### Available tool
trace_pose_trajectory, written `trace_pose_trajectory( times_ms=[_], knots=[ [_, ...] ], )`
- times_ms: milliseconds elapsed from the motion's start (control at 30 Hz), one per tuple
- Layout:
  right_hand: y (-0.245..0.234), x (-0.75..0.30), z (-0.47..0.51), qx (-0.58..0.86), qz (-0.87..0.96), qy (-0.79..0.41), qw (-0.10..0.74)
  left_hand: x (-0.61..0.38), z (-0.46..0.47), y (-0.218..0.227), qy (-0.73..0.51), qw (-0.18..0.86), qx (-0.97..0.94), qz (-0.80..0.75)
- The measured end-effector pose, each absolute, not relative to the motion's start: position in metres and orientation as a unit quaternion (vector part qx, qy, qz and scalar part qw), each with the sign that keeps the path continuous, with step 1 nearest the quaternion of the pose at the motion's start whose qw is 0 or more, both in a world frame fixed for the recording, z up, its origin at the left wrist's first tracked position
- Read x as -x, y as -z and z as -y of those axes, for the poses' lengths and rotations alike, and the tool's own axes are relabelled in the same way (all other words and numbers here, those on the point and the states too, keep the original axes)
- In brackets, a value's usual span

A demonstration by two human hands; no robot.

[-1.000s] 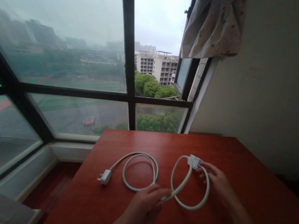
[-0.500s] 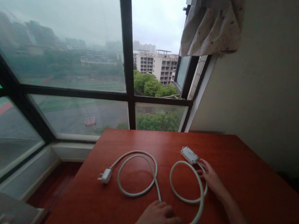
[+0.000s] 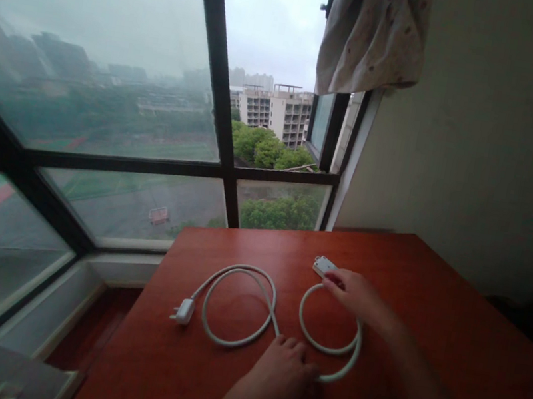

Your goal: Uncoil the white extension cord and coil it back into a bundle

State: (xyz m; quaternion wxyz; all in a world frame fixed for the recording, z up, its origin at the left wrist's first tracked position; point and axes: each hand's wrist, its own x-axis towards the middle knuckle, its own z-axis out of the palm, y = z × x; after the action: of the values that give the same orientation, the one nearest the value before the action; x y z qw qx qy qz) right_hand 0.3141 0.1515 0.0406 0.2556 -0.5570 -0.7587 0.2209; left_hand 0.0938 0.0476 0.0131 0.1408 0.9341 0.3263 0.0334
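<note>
White extension cord (image 3: 228,343), laid in two loops on a red-brown table (image 3: 427,333).
- Left hand (image 3: 281,377): palm down over the cord where the loops meet; grip cannot be told.
- Right hand (image 3: 357,296): fingertips on the socket block (image 3: 321,264); grip cannot be told.
- Plug (image 3: 184,311): lying free, well left of the left hand.
</note>
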Motion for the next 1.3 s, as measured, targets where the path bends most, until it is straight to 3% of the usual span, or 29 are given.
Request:
trace_pose_trajectory(
  times_ms=[133,267,433,667,833,1033,1133,1300],
  knots=[
    [-0.036,-0.286,-0.144,0.517,0.836,-0.113,0.142,-0.091,-0.069,-0.028,-0.085,0.217,-0.915,-0.329],
    [-0.023,-0.277,-0.151,0.558,0.819,-0.095,0.094,-0.086,-0.102,-0.026,-0.096,0.117,-0.842,-0.518],
    [-0.035,-0.285,-0.162,0.590,0.748,-0.204,0.226,-0.081,-0.133,-0.015,-0.044,0.080,-0.783,-0.616],
    [-0.092,-0.306,-0.142,0.477,0.541,-0.498,0.481,-0.060,-0.154,-0.008,-0.063,0.112,-0.761,-0.636],
    [-0.121,-0.309,-0.128,0.379,0.466,-0.514,0.612,-0.043,-0.158,-0.015,-0.121,0.126,-0.729,-0.662],
    [-0.136,-0.304,-0.130,0.312,0.483,-0.523,0.630,-0.033,-0.171,-0.039,-0.265,0.147,-0.694,-0.653],
    [-0.137,-0.298,-0.136,0.314,0.493,-0.519,0.624,-0.031,-0.177,-0.052,-0.392,0.180,-0.681,-0.592],
    [-0.140,-0.286,-0.144,0.337,0.519,-0.500,0.606,-0.033,-0.180,-0.081,-0.491,0.272,-0.680,-0.472]
  ],
)
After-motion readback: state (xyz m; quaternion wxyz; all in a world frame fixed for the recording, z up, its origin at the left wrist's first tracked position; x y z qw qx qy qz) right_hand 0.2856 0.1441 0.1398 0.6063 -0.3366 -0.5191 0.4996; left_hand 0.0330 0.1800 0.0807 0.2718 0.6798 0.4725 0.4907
